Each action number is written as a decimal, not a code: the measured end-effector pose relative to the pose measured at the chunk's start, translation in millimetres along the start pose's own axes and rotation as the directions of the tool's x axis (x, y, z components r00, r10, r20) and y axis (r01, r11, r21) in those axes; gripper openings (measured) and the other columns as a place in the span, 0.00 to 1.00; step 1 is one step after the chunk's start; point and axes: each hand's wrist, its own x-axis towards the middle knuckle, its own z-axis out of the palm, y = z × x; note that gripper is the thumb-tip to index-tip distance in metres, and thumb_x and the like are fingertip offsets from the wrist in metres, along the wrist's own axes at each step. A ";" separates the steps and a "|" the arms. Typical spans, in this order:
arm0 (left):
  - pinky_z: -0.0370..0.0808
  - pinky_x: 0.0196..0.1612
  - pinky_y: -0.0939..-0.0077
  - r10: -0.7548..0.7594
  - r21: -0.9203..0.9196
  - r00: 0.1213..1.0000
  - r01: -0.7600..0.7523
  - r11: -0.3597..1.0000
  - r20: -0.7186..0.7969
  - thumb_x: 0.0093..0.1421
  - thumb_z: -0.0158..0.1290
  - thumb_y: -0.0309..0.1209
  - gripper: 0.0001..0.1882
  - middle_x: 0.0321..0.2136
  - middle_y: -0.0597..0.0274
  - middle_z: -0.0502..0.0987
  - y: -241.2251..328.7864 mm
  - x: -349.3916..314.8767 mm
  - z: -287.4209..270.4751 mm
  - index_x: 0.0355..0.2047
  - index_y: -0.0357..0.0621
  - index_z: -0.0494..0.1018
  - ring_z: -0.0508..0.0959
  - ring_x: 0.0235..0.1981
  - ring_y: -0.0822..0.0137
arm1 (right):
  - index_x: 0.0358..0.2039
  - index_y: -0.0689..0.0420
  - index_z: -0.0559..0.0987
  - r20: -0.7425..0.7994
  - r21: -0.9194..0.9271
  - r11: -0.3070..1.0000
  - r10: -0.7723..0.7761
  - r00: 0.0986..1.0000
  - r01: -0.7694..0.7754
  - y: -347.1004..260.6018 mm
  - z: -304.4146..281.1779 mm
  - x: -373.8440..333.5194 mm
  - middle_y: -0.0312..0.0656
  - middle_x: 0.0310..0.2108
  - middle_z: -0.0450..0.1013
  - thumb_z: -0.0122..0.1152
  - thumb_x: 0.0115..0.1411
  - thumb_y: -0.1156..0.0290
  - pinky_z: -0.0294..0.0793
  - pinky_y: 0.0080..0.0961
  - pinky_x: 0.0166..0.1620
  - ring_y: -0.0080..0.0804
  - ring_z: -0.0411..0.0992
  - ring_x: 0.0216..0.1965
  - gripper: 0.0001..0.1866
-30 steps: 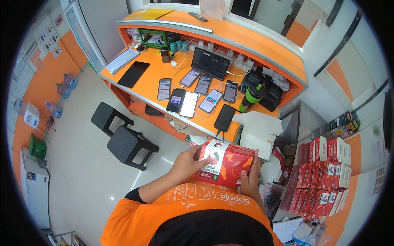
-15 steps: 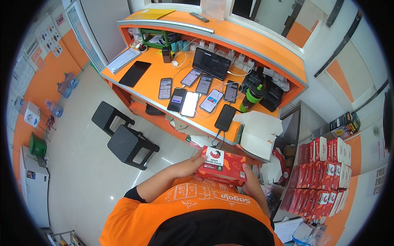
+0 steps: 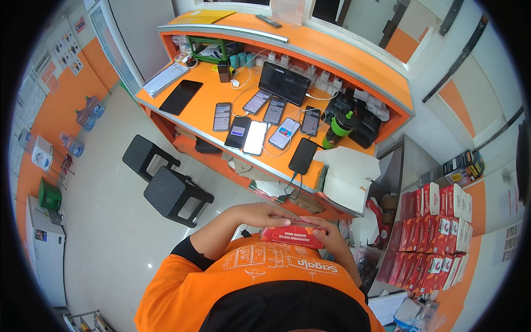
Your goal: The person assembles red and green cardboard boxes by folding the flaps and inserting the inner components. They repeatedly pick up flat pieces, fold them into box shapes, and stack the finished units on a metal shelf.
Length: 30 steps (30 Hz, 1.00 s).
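From here, the left hand (image 3: 264, 214) and right hand (image 3: 331, 236) hold the red box (image 3: 290, 237) in their fingers, and squeezing too hard could buckle its sides.

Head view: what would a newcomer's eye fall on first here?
Probably the orange desk across the upper middle, with smartphones spread before a black laptop-like screen. Low in the centre, the left hand and right hand hold a red carton. At the right, red-and-white cartons stand stacked.
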 end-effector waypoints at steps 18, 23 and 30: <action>0.76 0.51 0.74 0.072 -0.135 0.920 -0.133 0.982 -0.384 0.66 0.58 0.34 0.15 0.45 0.50 0.83 -23.5 12.7 43.1 0.51 0.45 0.80 0.84 0.43 0.62 | 0.60 0.64 0.75 -0.036 0.208 0.977 0.064 0.997 -0.055 5.8 5.2 -8.1 0.47 0.62 0.70 0.51 0.68 0.71 0.60 0.30 0.67 0.34 0.65 0.64 0.21; 0.77 0.47 0.74 -0.102 0.091 0.928 0.143 0.986 -0.359 0.63 0.61 0.41 0.18 0.42 0.50 0.84 1.5 2.4 28.5 0.50 0.46 0.81 0.84 0.40 0.63 | 0.60 0.64 0.74 -0.036 0.262 0.955 0.153 0.988 -0.139 1.8 10.0 -8.1 0.47 0.63 0.69 0.51 0.67 0.74 0.60 0.29 0.67 0.33 0.65 0.64 0.22; 0.77 0.44 0.70 -0.121 0.092 0.973 0.141 0.986 -0.194 0.67 0.56 0.38 0.18 0.37 0.56 0.84 9.7 -5.9 15.6 0.54 0.48 0.79 0.82 0.34 0.67 | 0.61 0.65 0.73 0.061 0.259 0.953 0.144 0.988 -0.155 2.6 5.7 -8.0 0.47 0.64 0.68 0.49 0.68 0.72 0.57 0.31 0.68 0.35 0.63 0.66 0.22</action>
